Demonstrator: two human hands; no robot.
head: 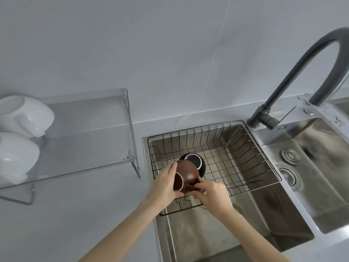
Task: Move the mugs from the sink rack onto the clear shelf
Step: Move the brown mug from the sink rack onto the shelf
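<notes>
- Fingers of my left hand (164, 183) wrap the brown mug (186, 177) on its left side, grasping it near the rim, thumb lying along the upper edge.
- Fingers of my right hand (212, 193) pinch the same mug from the lower right, near its handle; the exact hold there is partly hidden by the mug.
- Brown mug is tilted, its mouth turned toward my left palm, held over the front left part of the sink rack (245, 152).
- Black mug (194, 161) sits upside down in the rack just beyond my fingers, touching or nearly touching the brown one; I cannot tell which.
- Rack wires rise around my fingers in front and to the left; its near edge lies just under my wrists.
- Sink (207, 233) holds the rack across its far half, open basin below my right forearm.
- Clear shelf (90, 133) stands on the desk (75, 214) well to the left of my fingers, its right leg between them and the shelf top.
- Two white mugs (24, 116) (17, 154) lie on their sides at the shelf's far left end.
- Faucet (311, 72) arches up to the right, well apart from my fingers.
- Second basin (324, 167) lies further right.
</notes>
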